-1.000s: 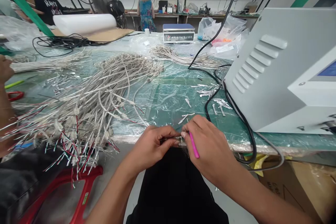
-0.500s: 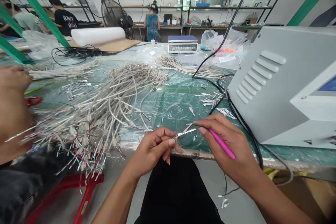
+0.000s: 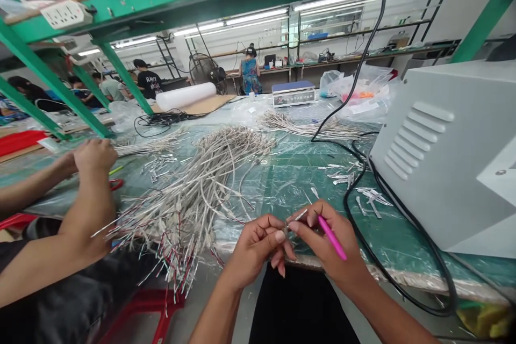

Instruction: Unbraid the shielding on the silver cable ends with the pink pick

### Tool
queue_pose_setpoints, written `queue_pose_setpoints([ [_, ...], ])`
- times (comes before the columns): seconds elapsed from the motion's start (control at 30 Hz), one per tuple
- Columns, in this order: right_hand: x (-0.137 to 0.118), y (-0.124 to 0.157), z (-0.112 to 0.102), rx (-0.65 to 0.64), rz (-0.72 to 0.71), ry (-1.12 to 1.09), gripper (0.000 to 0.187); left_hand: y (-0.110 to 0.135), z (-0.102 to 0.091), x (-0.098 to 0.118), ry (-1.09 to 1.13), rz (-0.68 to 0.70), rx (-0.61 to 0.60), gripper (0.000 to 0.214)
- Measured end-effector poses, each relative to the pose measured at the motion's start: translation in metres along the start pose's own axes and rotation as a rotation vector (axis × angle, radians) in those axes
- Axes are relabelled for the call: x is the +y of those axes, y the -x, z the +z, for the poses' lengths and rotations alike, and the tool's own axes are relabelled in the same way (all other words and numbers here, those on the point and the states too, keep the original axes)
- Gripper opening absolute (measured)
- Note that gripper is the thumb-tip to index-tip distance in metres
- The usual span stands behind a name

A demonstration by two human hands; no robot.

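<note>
1. Braided wire bundle [image 3: 209,183] is heaped on the green-matted tabletop [image 3: 290,172], with colored cores poking past the front edge. Plenty is left in the pile, only one piece in hand.
2. Wire end [image 3: 291,224] is held just inside the front edge, pinched narrow by the left hand [image 3: 258,244].
3. Pink stick [image 3: 331,236] is clamped by the curled fingers [image 3: 310,219] of the right hand [image 3: 328,242].
4. Shiny foil scraps [image 3: 373,196] are scattered by the gray metal housing [image 3: 443,166].

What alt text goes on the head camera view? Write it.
The person's left hand and right hand pinch a small shiny metal piece above a green table mat, the right also gripping a pink stick. A big pile of thin wires lies to the left, a grey machine to the right.
</note>
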State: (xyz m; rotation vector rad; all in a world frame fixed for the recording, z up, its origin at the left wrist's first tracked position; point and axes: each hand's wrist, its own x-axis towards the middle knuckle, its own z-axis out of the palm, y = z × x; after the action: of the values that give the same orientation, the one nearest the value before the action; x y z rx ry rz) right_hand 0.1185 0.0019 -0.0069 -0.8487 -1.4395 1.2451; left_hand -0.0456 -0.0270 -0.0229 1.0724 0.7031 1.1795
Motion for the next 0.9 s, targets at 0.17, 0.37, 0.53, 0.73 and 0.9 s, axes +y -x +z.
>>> queue_pose_setpoints([
  [0.17, 0.003, 0.005, -0.001, 0.100, -0.088, 0.293, 0.035, 0.000, 0.003, -0.003, -0.002, 0.021, 0.075, 0.015],
  [0.37, -0.014, 0.017, -0.005, 0.020, 0.040, 0.176, 0.037, -0.003, 0.007, -0.004, -0.007, 0.016, 0.192, 0.023],
  [0.53, -0.026, 0.023, -0.029, 0.170, -0.020, 0.260, 0.034, -0.005, 0.010, -0.005, -0.048, 0.023, 0.308, 0.024],
  [0.73, -0.017, -0.006, -0.078, 0.332, -0.085, 0.846, 0.010, -0.005, 0.022, -0.006, -0.121, 0.015, 0.379, 0.024],
  [0.9, -0.015, 0.004, -0.053, 0.196, -0.068, 0.705, 0.028, -0.004, 0.026, -0.016, -0.333, 0.057, 0.431, 0.021],
])
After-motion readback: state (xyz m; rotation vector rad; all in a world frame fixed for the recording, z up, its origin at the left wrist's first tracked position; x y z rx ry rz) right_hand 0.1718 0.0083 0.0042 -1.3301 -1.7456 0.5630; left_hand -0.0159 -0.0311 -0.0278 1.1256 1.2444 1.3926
